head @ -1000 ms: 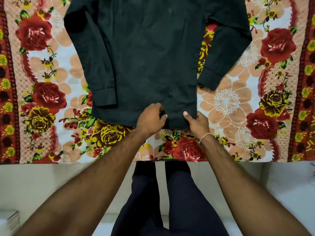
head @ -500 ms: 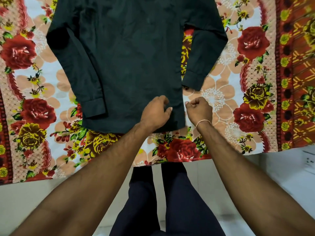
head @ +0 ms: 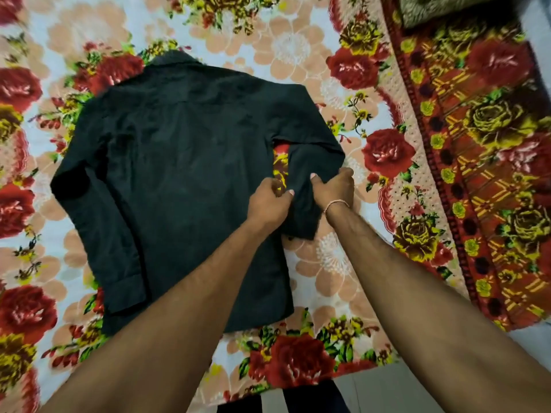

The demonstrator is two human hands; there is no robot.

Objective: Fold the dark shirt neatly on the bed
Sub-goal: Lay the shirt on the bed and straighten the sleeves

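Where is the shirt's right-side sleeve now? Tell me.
In the head view, the sleeve lies right of centre beside the dark shirt body, pinched between the left hand and right hand over the floral bedsheet.

Both hands' grip (head: 301, 192) on shirt sleeve (head: 304, 186)

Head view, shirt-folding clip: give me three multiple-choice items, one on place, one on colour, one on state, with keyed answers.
1. Where do both hands meet?
A. Collar
B. The sleeve on the right of the picture
C. Bottom hem

2. What colour is the shirt?
A. White
B. Dark
C. Red

3. How does the other sleeve lie?
A. Flat along the body
B. Held up
C. Rolled into a ball

Answers:
1 B: left hand and right hand pinch the right sleeve.
2 B: the shirt is dark.
3 A: the left sleeve lies flat on the floral bedsheet.
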